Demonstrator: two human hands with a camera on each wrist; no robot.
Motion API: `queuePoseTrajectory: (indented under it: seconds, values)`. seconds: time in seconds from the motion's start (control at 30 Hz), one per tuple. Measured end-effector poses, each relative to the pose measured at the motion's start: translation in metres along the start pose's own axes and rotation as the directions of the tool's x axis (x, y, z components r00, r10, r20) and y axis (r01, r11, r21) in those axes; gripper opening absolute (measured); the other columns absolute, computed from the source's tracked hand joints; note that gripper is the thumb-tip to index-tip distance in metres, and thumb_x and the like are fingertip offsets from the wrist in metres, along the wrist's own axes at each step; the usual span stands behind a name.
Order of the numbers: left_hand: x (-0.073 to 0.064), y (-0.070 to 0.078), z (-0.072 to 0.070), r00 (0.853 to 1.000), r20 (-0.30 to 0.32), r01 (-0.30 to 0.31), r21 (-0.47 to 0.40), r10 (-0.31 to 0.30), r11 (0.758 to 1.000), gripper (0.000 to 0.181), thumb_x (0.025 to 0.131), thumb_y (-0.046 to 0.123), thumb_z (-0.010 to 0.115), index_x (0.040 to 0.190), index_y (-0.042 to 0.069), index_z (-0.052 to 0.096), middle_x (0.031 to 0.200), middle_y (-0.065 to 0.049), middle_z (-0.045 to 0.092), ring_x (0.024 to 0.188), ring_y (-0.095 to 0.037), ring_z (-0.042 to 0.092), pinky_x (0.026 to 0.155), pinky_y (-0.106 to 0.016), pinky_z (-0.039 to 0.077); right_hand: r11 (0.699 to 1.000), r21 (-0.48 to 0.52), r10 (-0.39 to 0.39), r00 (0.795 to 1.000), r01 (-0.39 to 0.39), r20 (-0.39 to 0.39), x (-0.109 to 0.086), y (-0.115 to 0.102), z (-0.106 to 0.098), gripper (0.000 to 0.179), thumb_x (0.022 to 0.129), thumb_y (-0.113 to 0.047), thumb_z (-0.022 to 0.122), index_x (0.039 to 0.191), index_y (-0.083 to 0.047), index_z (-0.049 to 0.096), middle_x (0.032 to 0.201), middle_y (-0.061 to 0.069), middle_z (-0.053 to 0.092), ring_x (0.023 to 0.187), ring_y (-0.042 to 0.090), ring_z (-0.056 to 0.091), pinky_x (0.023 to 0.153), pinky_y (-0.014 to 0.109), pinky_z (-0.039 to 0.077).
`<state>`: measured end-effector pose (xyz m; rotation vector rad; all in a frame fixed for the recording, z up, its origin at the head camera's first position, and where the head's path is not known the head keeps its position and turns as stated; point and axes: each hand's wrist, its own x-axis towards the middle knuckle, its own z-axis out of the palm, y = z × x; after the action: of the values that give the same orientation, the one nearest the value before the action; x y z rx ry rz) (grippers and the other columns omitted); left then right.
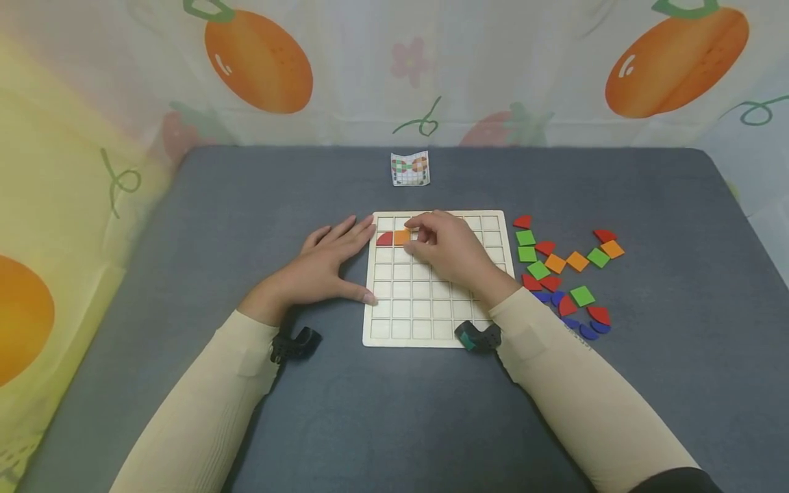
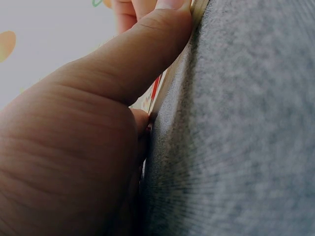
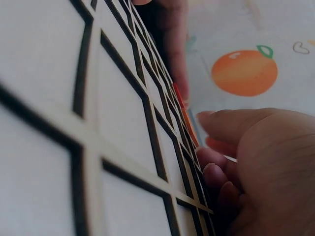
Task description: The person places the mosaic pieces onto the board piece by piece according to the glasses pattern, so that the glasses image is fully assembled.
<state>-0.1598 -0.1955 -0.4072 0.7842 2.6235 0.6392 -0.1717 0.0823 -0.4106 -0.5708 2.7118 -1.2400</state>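
A pale wooden grid board (image 1: 401, 329) lies on the grey table. In its second row, at the left, sit a red quarter-circle tile (image 1: 385, 239) and, beside it, an orange square tile (image 1: 401, 237). My right hand (image 1: 453, 250) reaches over the board, its thumb and index finger pinching the orange square at its right side; other fingers are curled under. In the right wrist view, the fingertips meet a thin orange edge (image 3: 189, 125). My left hand (image 1: 323, 263) lies spread along the board's left edge, fingertips and thumb (image 2: 147, 49) touching the rim.
To the board's right lie several loose tiles: green squares (image 1: 525, 237), orange squares (image 1: 577, 261), red quarter-circles (image 1: 599, 315) and blue curved pieces (image 1: 588, 332). Behind the board stands a small printed pattern card (image 1: 409, 179). A fruit-patterned cloth (image 1: 351, 68) hangs behind the table.
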Motion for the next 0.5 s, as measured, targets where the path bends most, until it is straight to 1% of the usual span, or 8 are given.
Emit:
queuePoseTrajectory:
  seconds: [0.13,0.3,0.43,0.5]
  values:
    - [-0.001,0.0,0.001,1.0,0.003,0.006,0.008,-0.006,1.0,0.128,0.082,0.067,0.089,0.177,0.02,0.016,0.181,0.01,0.004,0.165,-0.02,-0.005,0.125,-0.058,-0.004,0.998,0.065,0.004,1.0,-0.004,-0.001,-0.002,0.0,-0.001,0.038,0.104,-0.02,0.076,0.139,-0.008,0.071,0.104,0.002,0.068,0.086,0.022,0.058,0.08,0.039,0.046]
    - [0.0,0.0,0.001,1.0,-0.002,-0.001,0.007,0.001,1.0,0.128,0.082,0.067,0.089,0.176,0.021,0.017,0.181,0.011,0.004,0.165,-0.02,-0.005,0.125,-0.058,-0.004,0.986,0.163,0.023,1.0,-0.026,0.019,-0.005,-0.001,-0.007,0.042,0.106,-0.023,0.074,0.145,-0.01,0.067,0.112,0.001,0.069,0.092,0.023,0.061,0.083,0.04,0.048]
    - [0.0,0.001,0.001,1.0,-0.002,0.001,0.002,-0.001,1.0,0.129,0.081,0.068,0.089,0.177,0.021,0.016,0.181,0.011,0.004,0.165,-0.02,-0.005,0.125,-0.058,-0.004,0.965,0.261,0.023,0.999,-0.032,0.035,-0.009,0.0,-0.018,0.046,0.109,-0.033,0.072,0.149,-0.011,0.064,0.12,0.002,0.068,0.101,0.024,0.063,0.087,0.044,0.05]
    - [0.0,0.001,0.0,1.0,0.001,0.006,0.004,-0.006,1.0,0.129,0.081,0.068,0.089,0.177,0.022,0.015,0.181,0.011,0.004,0.165,-0.02,-0.005,0.125,-0.058,-0.004,0.942,0.334,0.011,0.999,-0.023,0.04,-0.01,0.003,-0.024,0.048,0.11,-0.035,0.069,0.15,-0.009,0.063,0.124,0.006,0.067,0.105,0.026,0.065,0.089,0.046,0.052]
